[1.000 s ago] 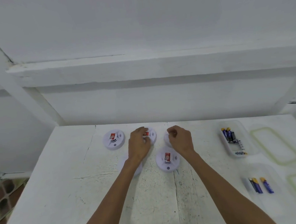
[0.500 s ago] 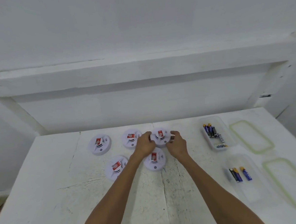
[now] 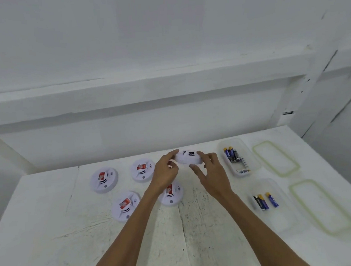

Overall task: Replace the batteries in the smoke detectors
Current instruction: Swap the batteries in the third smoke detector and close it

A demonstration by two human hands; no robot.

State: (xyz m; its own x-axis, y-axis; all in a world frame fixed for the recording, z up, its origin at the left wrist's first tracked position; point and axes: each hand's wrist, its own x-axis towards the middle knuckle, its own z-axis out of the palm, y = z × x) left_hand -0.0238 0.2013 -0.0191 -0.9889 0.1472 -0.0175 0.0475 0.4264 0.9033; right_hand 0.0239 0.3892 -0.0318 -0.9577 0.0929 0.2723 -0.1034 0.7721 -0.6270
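I hold one white round smoke detector (image 3: pixel 187 157) lifted off the white table (image 3: pixel 42 235), tilted so its dark slots face me. My left hand (image 3: pixel 165 172) pinches its left edge and my right hand (image 3: pixel 211 173) grips its right edge. Several other detectors with red stickers lie face up on the table: one at the far left (image 3: pixel 104 180), one behind the left hand (image 3: pixel 142 169), one near left (image 3: pixel 125 206), and one under my left wrist (image 3: pixel 171 194), partly hidden.
A clear tub (image 3: pixel 237 156) at the back right holds several blue batteries. A nearer clear tub (image 3: pixel 266 201) holds three batteries. Two green-rimmed lids (image 3: pixel 276 158) (image 3: pixel 321 205) lie at the right. A white wall ledge runs behind the table.
Both hands have taken the back-middle detector and lifted it off the table, tipping it on edge. The camera view has shifted to the right.
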